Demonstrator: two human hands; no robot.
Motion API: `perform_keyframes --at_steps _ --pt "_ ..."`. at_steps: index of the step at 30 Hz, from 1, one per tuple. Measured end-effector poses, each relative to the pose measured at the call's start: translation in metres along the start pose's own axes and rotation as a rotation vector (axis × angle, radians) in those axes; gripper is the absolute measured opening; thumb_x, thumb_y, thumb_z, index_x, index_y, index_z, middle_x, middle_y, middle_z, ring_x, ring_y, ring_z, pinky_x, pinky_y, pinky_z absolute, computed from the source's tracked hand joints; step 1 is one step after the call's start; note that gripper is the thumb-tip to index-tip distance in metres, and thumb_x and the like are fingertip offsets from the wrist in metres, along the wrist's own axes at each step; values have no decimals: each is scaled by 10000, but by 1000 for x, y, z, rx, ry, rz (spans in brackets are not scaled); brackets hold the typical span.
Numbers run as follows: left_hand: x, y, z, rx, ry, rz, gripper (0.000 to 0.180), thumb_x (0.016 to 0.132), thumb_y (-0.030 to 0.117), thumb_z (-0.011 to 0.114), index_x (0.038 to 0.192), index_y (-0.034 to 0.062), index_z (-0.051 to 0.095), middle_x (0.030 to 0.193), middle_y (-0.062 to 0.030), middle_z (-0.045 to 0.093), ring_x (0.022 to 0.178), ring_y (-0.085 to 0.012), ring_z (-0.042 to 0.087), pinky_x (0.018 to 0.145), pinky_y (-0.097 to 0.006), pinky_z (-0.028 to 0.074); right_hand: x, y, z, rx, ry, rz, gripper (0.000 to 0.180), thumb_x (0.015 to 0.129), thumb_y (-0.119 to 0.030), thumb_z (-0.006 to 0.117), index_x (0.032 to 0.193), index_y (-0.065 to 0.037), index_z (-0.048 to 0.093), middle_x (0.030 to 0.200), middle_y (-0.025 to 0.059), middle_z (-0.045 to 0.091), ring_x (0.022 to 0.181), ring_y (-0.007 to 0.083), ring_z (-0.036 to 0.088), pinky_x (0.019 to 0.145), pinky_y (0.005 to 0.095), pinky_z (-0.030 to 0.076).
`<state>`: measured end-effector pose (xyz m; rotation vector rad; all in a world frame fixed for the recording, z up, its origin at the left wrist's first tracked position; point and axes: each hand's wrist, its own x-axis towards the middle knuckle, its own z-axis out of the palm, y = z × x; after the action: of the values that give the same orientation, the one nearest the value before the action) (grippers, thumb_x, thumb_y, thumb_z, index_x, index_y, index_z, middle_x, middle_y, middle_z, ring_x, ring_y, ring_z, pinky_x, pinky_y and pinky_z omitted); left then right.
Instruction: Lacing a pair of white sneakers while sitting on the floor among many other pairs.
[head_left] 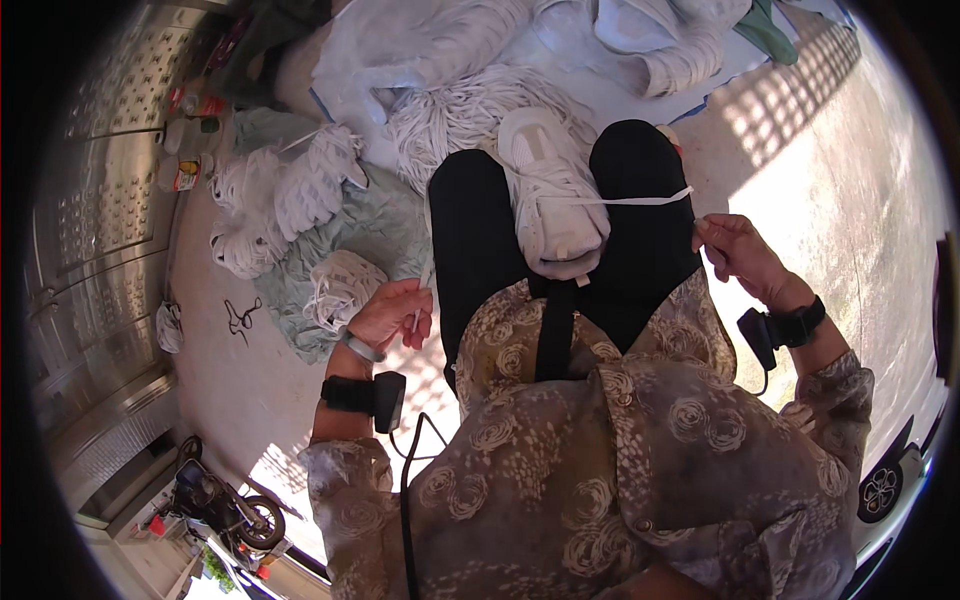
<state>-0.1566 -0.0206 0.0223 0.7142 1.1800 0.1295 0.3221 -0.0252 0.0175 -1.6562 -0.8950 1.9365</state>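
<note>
shoe: you've got a white sneaker (pixel 552 200) lying on your lap, wedged between your knees in the black trousers (pixel 470 240), toe pointing away from you, opening toward your belly

lace: a flat white shoelace (pixel 640 200) runs from the side of the shoe straight out to your right and it looks pulled pretty tight

right hand: your right hand (pixel 738 252) is out past your right knee, fingers pinched together on the far end of that lace, so it's clamped on the lace and well away from the shoe itself

left hand: your left hand (pixel 392 312) sits beside your left thigh, fingers curled in around a thin white strip that sticks up from it, looks like the other lace end but honestly too small to be sure; it's not touching the shoe

wrists: black strap with a small black box on each wrist, plus a silver bangle (pixel 360 347) on the left one, and a cable hanging off the left box

ground on your left: bundles of white laces (pixel 300 190) heaped on a pale green cloth (pixel 385 225), and a pair of scissors (pixel 240 316) on the bare floor just beside the cloth

ahead of you: a bigger pile of loose white laces (pixel 470 105) on white sheeting, just beyond your knees

far lower left: a motorbike (pixel 225 510) parked near a metal door (pixel 100 200)
</note>
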Motion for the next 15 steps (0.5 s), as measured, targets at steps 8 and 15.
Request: perform_keyframes --at_steps 8,15 --pt "85 73 86 87 -96 94 197 912 224 437 863 41 490 612 -77 577 404 -122 534 335 -200 388 64 -33 92 -127 -67 -50 176 855 -212 562 753 -68 570 579 -24 504 458 40 448 418 173 384" --pt "106 73 92 -21 163 262 214 894 242 480 794 64 543 594 -38 566 391 -82 485 338 -175 346 94 -27 97 -3 100 -369 145 795 -164 629 740 -32 609 615 -36 495 520 42 454 469 201 418"
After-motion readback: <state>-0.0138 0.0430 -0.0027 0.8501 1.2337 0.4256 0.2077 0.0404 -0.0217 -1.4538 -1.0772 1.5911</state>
